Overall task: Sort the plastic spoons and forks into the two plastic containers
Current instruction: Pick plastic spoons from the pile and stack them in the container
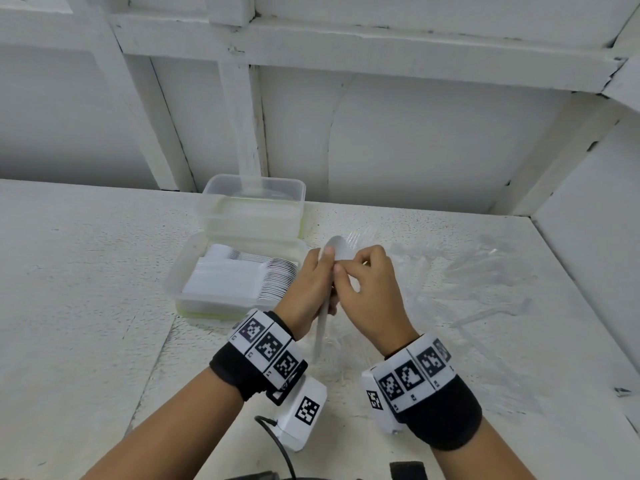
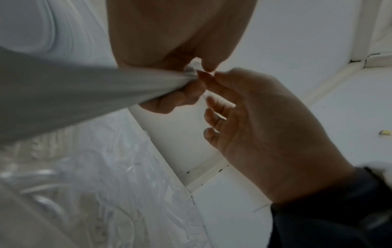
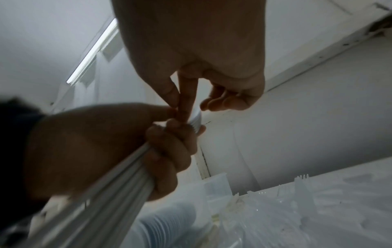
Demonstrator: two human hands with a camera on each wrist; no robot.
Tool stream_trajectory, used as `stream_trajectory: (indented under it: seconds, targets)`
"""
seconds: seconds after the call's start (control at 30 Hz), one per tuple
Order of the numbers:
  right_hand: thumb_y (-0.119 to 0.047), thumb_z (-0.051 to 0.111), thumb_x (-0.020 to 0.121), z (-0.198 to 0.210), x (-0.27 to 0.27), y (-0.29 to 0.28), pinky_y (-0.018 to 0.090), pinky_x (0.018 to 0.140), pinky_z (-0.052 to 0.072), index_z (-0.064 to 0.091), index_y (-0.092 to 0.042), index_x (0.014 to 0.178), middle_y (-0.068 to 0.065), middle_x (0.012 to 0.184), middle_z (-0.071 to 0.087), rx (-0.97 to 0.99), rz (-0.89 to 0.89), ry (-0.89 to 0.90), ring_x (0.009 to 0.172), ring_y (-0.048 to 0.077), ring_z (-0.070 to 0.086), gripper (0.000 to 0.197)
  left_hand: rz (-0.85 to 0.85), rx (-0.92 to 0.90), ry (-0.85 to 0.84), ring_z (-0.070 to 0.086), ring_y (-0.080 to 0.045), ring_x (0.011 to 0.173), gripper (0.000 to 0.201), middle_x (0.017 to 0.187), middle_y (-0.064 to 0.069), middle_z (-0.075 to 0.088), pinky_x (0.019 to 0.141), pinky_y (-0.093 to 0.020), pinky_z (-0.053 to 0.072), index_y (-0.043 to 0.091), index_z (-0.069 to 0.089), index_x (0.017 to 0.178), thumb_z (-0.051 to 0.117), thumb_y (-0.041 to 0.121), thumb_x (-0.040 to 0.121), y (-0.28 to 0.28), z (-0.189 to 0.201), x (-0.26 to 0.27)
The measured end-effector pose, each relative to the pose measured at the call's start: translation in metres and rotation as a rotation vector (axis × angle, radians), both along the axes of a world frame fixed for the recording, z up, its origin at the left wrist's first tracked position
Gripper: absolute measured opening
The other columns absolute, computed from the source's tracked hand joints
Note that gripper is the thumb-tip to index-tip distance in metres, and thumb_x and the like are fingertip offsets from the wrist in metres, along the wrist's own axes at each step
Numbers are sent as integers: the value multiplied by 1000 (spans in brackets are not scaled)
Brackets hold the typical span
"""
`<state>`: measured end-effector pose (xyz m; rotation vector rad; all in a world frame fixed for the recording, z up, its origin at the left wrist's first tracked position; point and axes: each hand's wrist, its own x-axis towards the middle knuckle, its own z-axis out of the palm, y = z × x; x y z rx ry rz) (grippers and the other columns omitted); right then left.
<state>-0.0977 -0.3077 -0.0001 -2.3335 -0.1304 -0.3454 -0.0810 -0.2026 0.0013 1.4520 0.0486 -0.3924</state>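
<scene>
White painted bench (image 1: 86, 271) under everything, rough and flaking. At the left of the work area sits your near clear rectangular plastic container (image 1: 180, 289), packed with nested white plastic spoons (image 1: 242, 277), bowls to the right. Just behind it, touching or nearly so, stands the far clear plastic container (image 1: 252, 202); what it holds cannot be made out.

Your left hand (image 1: 308, 285) is raised above the bench just right of the near container. Its fingers (image 3: 167, 151) are curled tight round a bundle of white plastic spoons (image 1: 323, 320), handles pointing down toward your wrist, bowls up at the top of the grip. From the right wrist the handles (image 3: 110, 193) fan out toward the camera.

Your right hand (image 1: 370, 292) meets the left at the bowl end. Thumb and forefinger (image 3: 186, 97) pinch at the stacked bowl edges (image 3: 196, 119); the other fingers (image 2: 214, 117) hang loosely curled, apart from the bundle.

To the right, clear plastic forks (image 1: 467, 271) lie scattered across the bench, hard to count against the white. Some tines (image 3: 301, 177) show upright in the right wrist view. Both wrists carry black bands with black-and-white marker tags (image 1: 268, 348).
</scene>
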Motion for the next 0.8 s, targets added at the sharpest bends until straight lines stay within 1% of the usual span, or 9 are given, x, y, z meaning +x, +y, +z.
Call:
stream_trajectory:
  seconds: [0.07, 0.13, 0.2, 0.33, 0.4, 0.53, 0.63, 0.73, 0.8]
  targets:
    - [-23, 46, 95, 6, 3, -4, 10, 73, 36, 64, -6, 86, 0, 93, 41, 172, 8, 20, 81, 9, 46, 26, -59, 10, -54, 36, -6, 45, 26, 61, 3, 41, 45, -22, 30, 18, 46, 97, 36, 42, 98, 4, 2, 0]
    - [-17, 41, 98, 12, 5, -7, 7, 68, 36, 53, -9, 87, 0, 92, 43, 251, 6, 37, 77, 2, 44, 18, -131, 24, -61, 32, -5, 47, 22, 62, 5, 40, 46, -20, 27, 21, 47, 99, 42, 42, 95, 8, 5, 0]
    - [-17, 39, 98, 13, 7, -6, 9, 68, 36, 45, -14, 88, 0, 90, 44, 259, 31, 40, 78, 2, 43, 12, -169, 74, -77, 32, -5, 48, 23, 63, 6, 41, 46, -19, 27, 20, 46, 105, 45, 40, 95, 11, 9, 2]
    - [-18, 38, 99, 13, 7, -7, 14, 66, 37, 44, -15, 91, -2, 84, 46, 274, 52, 11, 74, 4, 44, 10, -172, 115, -141, 36, -6, 50, 12, 65, 4, 42, 48, -20, 31, 22, 45, 102, 45, 32, 96, 16, 13, 6]
    - [-19, 40, 99, 16, 7, -10, 15, 63, 40, 40, -22, 101, -6, 82, 46, 319, 45, -16, 70, 5, 47, 3, -171, 114, -157, 38, -7, 51, 14, 66, 2, 42, 50, -22, 33, 19, 43, 110, 44, 25, 98, 18, 12, 5]
    - [-20, 47, 96, 16, 10, -16, 7, 66, 39, 50, -25, 126, -4, 98, 48, 137, 76, 38, 73, 3, 50, 30, -186, 110, -105, 39, -10, 52, 24, 66, 0, 44, 51, -25, 32, 13, 42, 119, 40, 9, 95, 17, 12, 3]
    - [-18, 52, 93, 18, 13, -21, 8, 66, 41, 56, -23, 114, -3, 103, 55, 76, 133, 74, 76, 8, 56, 22, -248, 152, -88, 39, -8, 51, 27, 66, 0, 45, 50, -25, 31, 16, 42, 119, 39, 6, 93, 18, 13, 2]
    - [-17, 55, 92, 23, 14, -25, 12, 62, 44, 52, -23, 96, -2, 89, 61, 97, 189, 105, 73, 10, 59, 8, -323, 263, -145, 43, -8, 52, 24, 68, -1, 50, 51, -24, 37, 18, 39, 117, 47, 13, 95, 24, 15, 2]
    - [-18, 54, 92, 27, 17, -27, 17, 63, 46, 50, -23, 94, -1, 85, 61, 108, 186, 103, 74, 14, 61, 7, -375, 372, -189, 48, -10, 55, 22, 68, 0, 53, 54, -26, 42, 21, 39, 112, 52, 22, 94, 32, 15, 5]
